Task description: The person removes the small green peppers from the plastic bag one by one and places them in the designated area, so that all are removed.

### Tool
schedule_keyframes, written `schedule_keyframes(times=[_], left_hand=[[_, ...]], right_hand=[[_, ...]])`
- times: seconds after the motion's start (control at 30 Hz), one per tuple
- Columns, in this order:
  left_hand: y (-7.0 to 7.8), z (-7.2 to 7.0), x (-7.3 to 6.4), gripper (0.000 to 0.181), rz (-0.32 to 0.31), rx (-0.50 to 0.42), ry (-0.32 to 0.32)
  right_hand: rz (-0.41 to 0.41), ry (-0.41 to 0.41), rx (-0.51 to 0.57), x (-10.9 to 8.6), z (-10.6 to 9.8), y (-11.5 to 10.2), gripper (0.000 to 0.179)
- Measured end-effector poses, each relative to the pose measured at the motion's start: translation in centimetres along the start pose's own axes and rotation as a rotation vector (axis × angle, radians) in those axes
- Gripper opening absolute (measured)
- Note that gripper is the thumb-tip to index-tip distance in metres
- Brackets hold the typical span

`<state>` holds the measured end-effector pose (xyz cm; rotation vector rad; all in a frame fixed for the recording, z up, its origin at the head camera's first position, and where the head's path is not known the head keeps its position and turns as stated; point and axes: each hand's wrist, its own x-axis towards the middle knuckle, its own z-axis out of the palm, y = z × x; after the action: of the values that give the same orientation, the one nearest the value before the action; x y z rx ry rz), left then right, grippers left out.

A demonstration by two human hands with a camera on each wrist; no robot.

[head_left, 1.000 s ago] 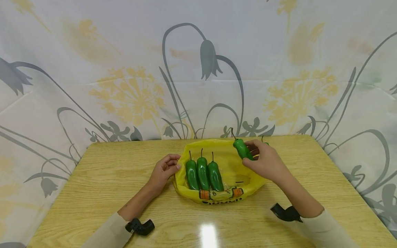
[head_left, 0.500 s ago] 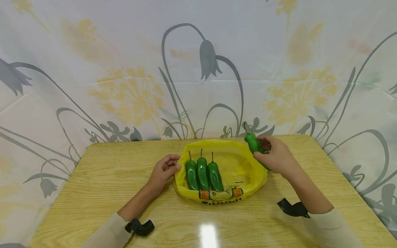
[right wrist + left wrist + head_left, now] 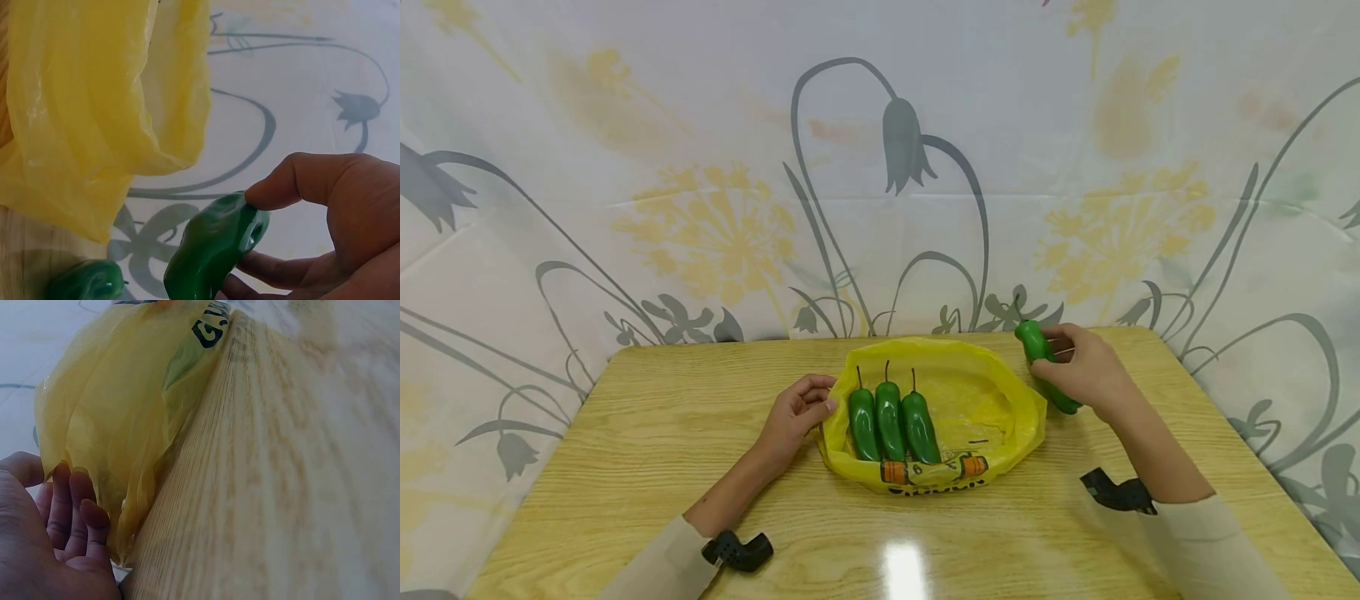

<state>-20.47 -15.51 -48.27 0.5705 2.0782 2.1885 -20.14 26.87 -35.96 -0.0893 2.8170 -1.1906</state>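
My left hand [image 3: 797, 412] pinches the left edge of a yellow plastic bag [image 3: 1026, 433] between thumb and fingers; the left wrist view shows the bag [image 3: 119, 394] bulging over the fingertips. Three glossy green chili peppers [image 3: 891, 421] stand side by side in the bag's left part, stems up. Just outside the bag's right end, my right hand [image 3: 1086, 371] holds another green chili pepper [image 3: 1036, 340], tilted, its stem pointing up. Up close, thumb and fingers pinch this pepper [image 3: 215, 244]. A further pepper [image 3: 87, 281] lies on the table near the bag in the right wrist view.
The pale wooden table [image 3: 685, 425] ends at a floral curtain [image 3: 865, 167] along the back. Black wrist cameras [image 3: 739, 550] hang at both cuffs. The bag's rim stands up around its wide mouth.
My right hand has carried its pepper rightward, from over the bag's right part to just outside it. My left hand and the three peppers in the bag stay put.
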Motion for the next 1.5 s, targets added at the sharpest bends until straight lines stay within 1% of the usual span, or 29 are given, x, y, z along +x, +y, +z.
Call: schedule_keyframes(times=[0.17, 0.53, 0.8, 0.97, 1.3, 1.5], left_hand=[[0.0, 0.0, 0.0, 0.036, 0.002, -0.004, -0.002], [0.0, 0.1, 0.0, 0.036, 0.005, -0.009, -0.007], [0.0, 0.1, 0.0, 0.036, 0.008, -0.003, -0.007], [0.1, 0.1, 0.1, 0.036, 0.000, 0.002, -0.006], [0.1, 0.1, 0.0, 0.036, 0.000, 0.004, -0.005], [0.1, 0.1, 0.0, 0.036, 0.001, 0.004, -0.006]], right_hand=[[0.014, -0.006, 0.004, 0.3, -0.4, 0.8, 0.068], [0.083, -0.034, 0.005, 1.2, -1.1, 2.6, 0.071], [0.120, -0.048, 0.002, 1.4, -1.6, 3.4, 0.072], [0.146, -0.057, -0.002, 1.6, -1.9, 4.0, 0.072], [0.185, -0.055, -0.044, 2.1, -2.1, 5.2, 0.072], [0.192, -0.054, -0.078, 2.3, -2.1, 6.0, 0.072]])
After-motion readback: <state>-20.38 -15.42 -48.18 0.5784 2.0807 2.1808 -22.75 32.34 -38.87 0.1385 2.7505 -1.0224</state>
